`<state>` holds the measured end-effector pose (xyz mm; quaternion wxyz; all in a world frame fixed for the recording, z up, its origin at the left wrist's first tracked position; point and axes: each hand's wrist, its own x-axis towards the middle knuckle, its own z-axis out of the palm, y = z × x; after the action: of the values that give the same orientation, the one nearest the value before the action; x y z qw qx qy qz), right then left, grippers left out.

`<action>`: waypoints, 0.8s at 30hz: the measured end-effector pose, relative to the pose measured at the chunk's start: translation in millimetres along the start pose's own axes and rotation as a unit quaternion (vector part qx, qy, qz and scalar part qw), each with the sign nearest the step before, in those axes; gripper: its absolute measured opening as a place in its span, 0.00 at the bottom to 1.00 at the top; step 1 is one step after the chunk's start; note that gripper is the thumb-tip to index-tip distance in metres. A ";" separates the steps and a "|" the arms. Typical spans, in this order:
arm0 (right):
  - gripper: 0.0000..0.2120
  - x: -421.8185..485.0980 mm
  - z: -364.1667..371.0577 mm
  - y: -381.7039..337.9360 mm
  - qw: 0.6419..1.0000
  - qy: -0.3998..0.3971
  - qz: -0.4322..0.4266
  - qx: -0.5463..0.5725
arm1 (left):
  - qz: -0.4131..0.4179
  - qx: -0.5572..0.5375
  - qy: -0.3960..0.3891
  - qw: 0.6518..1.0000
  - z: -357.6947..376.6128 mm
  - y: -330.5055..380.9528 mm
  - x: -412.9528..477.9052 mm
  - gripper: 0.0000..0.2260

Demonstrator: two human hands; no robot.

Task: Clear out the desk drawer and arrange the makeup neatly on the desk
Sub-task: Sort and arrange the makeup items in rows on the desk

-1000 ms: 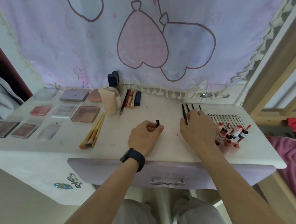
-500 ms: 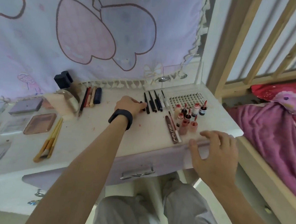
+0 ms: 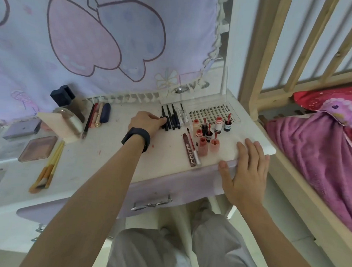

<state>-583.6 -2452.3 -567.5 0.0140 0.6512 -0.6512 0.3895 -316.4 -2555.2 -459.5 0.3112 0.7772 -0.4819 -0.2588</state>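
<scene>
The white desk (image 3: 107,160) carries rows of makeup. My left hand (image 3: 146,122) reaches to a row of black pencils (image 3: 173,117) at the back and pinches the short leftmost one. My right hand (image 3: 247,170) lies flat on the desk's front right edge, with its thumb over the lilac drawer front (image 3: 167,190), which looks closed. Just left of that hand stand several small lip gloss bottles (image 3: 209,133), and a long brown tube (image 3: 191,153) lies beside them. A clear lash tray (image 3: 211,114) sits behind the bottles.
Brushes (image 3: 49,167) and flat palettes (image 3: 38,148) lie on the desk's left part. A dark-capped bottle (image 3: 64,97) and more pens (image 3: 99,116) stand at the back. A wooden bed rail (image 3: 279,46) and pink bedding (image 3: 314,142) close off the right side.
My left hand carried a short black stick from mid-desk to the pencil row at the back. My right hand left the pencils and came down onto the front right edge. The view swung right.
</scene>
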 end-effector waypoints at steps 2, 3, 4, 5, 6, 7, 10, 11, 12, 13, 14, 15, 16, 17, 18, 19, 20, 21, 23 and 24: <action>0.34 -0.6 -0.3 2.5 1.000 -0.004 -0.004 -0.008 | -0.001 0.003 0.002 1.000 0.6 0.5 -0.8 0.13; 0.34 -0.8 -0.2 3.3 1.000 -0.006 -0.004 -0.011 | -0.001 0.006 0.003 1.000 0.7 0.7 -1.1 0.12; 0.34 -0.5 -0.1 3.8 1.000 -0.007 -0.004 -0.012 | 0.001 0.010 0.005 1.000 0.7 1.2 -1.5 0.12; 0.34 -0.5 -0.1 3.9 1.000 -0.008 -0.003 -0.014 | 0.003 0.013 0.005 1.000 0.9 1.4 -2.0 0.12; 0.34 -0.2 0.0 4.0 1.000 -0.007 -0.003 -0.016 | 0.004 0.015 0.006 1.000 0.8 1.9 -2.4 0.11; 0.34 -0.5 0.2 4.2 1.000 -0.008 -0.004 -0.019 | 0.005 0.018 0.006 1.000 0.5 2.5 -3.2 0.11; 0.35 -0.1 -2.7 4.3 0.999 -0.023 -0.009 -0.028 | 0.012 0.026 0.005 1.000 -3.2 4.4 -7.6 0.13; 0.35 -0.3 -5.8 3.6 0.999 -0.033 -0.008 -0.036 | 0.015 0.025 0.002 1.000 -6.0 4.1 -10.1 0.13; 0.36 -0.1 -9.8 2.3 0.998 -0.043 -0.005 -0.045 | 0.020 0.022 -0.003 1.000 -9.7 3.0 -12.5 0.12; 0.35 -0.1 -14.5 0.4 0.998 -0.049 -0.001 -0.051 | 0.026 0.020 -0.005 0.999 -14.1 0.5 -14.9 0.10; 0.35 -1.2 -20.6 -2.9 0.998 -0.044 0.002 -0.052 | 0.036 0.021 -0.005 0.999 -19.7 -3.2 -18.3 0.08; 0.32 -3.8 -27.0 -7.1 0.999 -0.029 -0.002 -0.044 | 0.048 0.026 -0.003 0.999 -25.0 -7.7 -22.4 0.07; 0.29 -7.9 -33.0 -13.6 0.999 -0.003 -0.017 -0.027 | 0.061 0.035 0.001 0.998 -31.2 -13.3 -27.5 0.06; 0.24 -13.5 -38.1 -21.2 0.999 0.024 -0.042 -0.006 | 0.074 0.049 0.003 0.996 -36.5 -19.6 -33.0 0.06; 0.20 -20.5 -41.7 -30.3 0.996 0.044 -0.072 0.014 | 0.085 0.065 0.007 0.994 -40.5 -26.7 -38.5 0.06; 0.17 -27.0 -42.8 -43.8 0.992 0.054 -0.107 0.031 | 0.092 0.080 0.015 0.992 -47.2 -35.8 -44.3 0.06; 0.15 -32.9 -42.7 -58.1 0.988 0.054 -0.140 0.041 | 0.098 0.092 0.023 0.991 -52.6 -44.6 -50.0 0.07; 0.14 -36.4 -39.9 -75.0 0.984 0.047 -0.166 0.047 | 0.100 0.102 0.032 0.989 -60.5 -54.4 -55.1 0.07; 0.13 -36.7 -31.2 -104.1 0.980 0.017 -0.192 0.055 | 0.104 0.119 0.044 0.986 -73.0 -69.5 -61.6 0.08; 0.13 -34.4 -24.8 -119.1 0.977 -0.010 -0.202 0.062 | 0.102 0.129 0.052 0.985 -81.1 -77.9 -63.9 0.08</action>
<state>-488.2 -2392.4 -510.1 0.0457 0.7726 -0.4811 0.4118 -239.2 -2451.4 -455.5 0.2579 0.7696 -0.5714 -0.1209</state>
